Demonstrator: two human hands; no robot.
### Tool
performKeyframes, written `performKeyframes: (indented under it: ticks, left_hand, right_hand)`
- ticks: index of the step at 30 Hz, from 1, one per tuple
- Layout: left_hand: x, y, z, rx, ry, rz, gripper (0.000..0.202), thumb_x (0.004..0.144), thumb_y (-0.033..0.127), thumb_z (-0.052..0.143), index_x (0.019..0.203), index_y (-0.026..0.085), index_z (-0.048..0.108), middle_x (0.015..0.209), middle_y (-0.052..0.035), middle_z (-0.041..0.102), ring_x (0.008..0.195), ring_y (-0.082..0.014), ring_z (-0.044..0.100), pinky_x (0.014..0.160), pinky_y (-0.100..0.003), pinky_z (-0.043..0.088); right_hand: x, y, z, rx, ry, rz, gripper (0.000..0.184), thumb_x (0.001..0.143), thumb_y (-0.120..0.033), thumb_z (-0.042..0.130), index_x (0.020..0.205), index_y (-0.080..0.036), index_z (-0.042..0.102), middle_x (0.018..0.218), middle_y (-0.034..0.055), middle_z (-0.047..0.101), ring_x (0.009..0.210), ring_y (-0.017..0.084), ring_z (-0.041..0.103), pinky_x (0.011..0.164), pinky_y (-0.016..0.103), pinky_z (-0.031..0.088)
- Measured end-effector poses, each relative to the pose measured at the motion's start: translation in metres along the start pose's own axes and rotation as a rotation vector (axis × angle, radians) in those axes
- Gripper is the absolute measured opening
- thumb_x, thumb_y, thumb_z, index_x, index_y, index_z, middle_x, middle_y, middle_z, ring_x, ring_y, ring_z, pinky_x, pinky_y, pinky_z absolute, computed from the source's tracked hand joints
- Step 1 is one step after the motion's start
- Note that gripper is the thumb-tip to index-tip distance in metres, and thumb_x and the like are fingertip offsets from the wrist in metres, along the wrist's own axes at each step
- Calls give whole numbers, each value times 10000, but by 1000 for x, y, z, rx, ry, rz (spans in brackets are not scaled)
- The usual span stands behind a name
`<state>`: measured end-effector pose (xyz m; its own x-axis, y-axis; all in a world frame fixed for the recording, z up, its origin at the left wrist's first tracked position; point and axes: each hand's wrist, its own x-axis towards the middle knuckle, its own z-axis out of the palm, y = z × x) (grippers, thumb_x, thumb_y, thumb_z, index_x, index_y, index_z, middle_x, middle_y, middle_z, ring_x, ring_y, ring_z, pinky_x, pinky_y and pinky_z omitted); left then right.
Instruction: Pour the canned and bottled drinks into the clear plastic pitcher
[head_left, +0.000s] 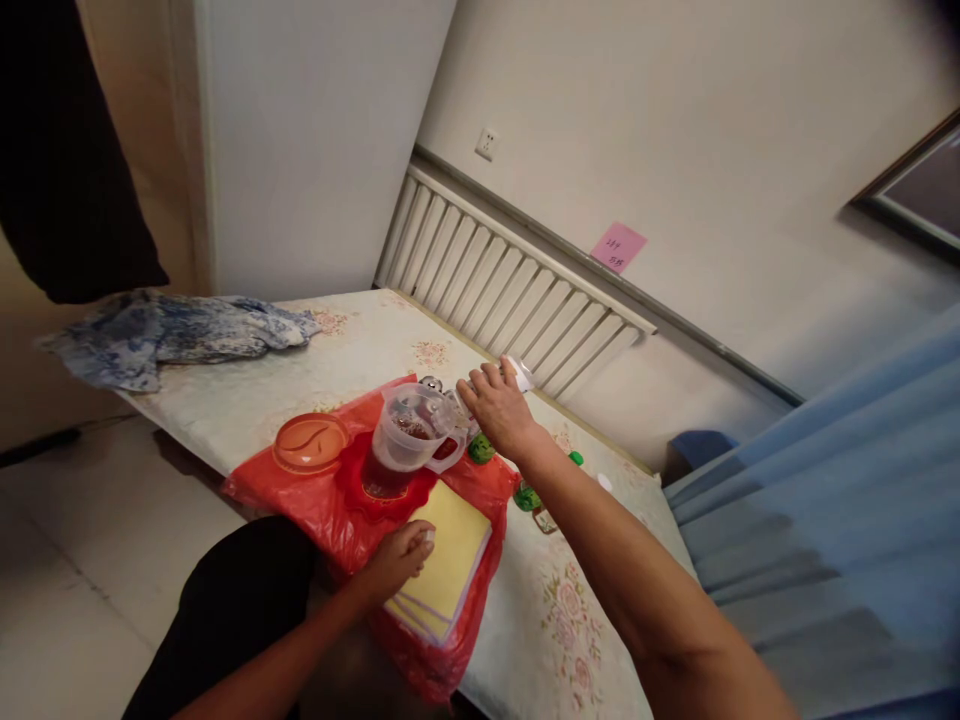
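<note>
While the left grip rests clenched on the yellow pad, the right grip clasps a white cap behind the jug.
The jug stands open on the red bag, orange lid just beside; it looks only partly filled.

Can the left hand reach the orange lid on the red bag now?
Probably yes: the left hand rests on the yellow pad, and the orange lid lies near it on the red bag, nothing standing between.

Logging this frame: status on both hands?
Left hand curled shut on yellow pad. Right hand gripping small white object behind clear jug. Green items close under right wrist.
</note>
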<state>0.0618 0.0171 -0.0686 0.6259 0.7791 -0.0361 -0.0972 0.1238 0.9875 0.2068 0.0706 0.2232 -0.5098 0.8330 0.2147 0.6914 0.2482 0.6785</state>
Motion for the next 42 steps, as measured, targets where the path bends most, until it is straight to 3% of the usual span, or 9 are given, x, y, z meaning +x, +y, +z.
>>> performKeyframes:
  ticks: [7,13,16,19,24,28,31,37,42]
  left_hand:
    - [2,2,1,-52,16,-66,615,660,643,695,1038,167,597,736,41,526,593,-118,535,558,-268,432]
    - [-1,18,0,-68,-2,-92,591,649,619,697,1028,177,591,723,52,513,610,-115,527,586,-264,409]
    - [-3,35,-3,-72,24,-43,569,651,558,724,1056,176,606,781,31,545,665,-126,538,639,-280,428]
    - [-5,60,-6,-53,91,31,571,641,503,739,1089,168,620,848,5,576,723,-145,565,688,-294,456]
    - [-4,107,-9,91,185,158,446,686,416,704,1046,158,650,850,-21,637,793,-178,595,721,-298,491]
    - [-4,134,-3,194,247,278,446,737,401,661,1108,153,655,918,-42,667,795,-177,605,729,-304,509]
    - [-5,144,5,294,224,357,413,745,358,653,1107,161,671,984,-55,678,841,-186,619,778,-316,521]
    - [-7,149,16,439,102,386,398,755,303,643,1135,191,680,1108,-71,680,981,-222,629,896,-358,525]
    - [-6,149,20,560,47,533,360,782,263,604,1120,191,704,1140,-82,688,1120,-262,598,1034,-419,461]
  right_hand:
    - [-4,1,-6,99,-95,95,307,1004,-170,434,1277,-189,573,1206,130,621,1190,312,470,1171,603,188]
    - [-23,3,14,327,-154,324,502,837,-132,598,1333,-200,567,1226,137,637,1136,305,523,1069,502,329]
    - [-43,-2,34,557,-115,459,548,756,-193,686,1297,-208,599,1166,113,662,1051,282,571,962,422,414]
    - [-71,-14,51,861,-26,564,463,692,-237,728,1148,-195,658,1021,62,691,924,246,610,848,355,464]
    - [-122,-53,55,1177,96,660,463,659,-268,742,1109,-184,668,1022,51,706,904,247,642,818,349,494]
    - [-152,-87,50,1192,91,694,571,624,-223,760,1185,-192,654,1116,75,709,1014,284,644,921,405,488]
    - [-165,-102,48,1186,98,719,583,629,-197,758,1202,-204,652,1117,74,710,1024,285,642,933,413,490]
    - [-177,-111,44,1201,103,737,635,617,-149,754,1239,-201,636,1210,94,688,1100,290,625,983,430,476]
    - [-182,-113,39,1180,116,771,635,607,-136,755,1227,-216,645,1203,88,694,1096,292,630,986,436,483]
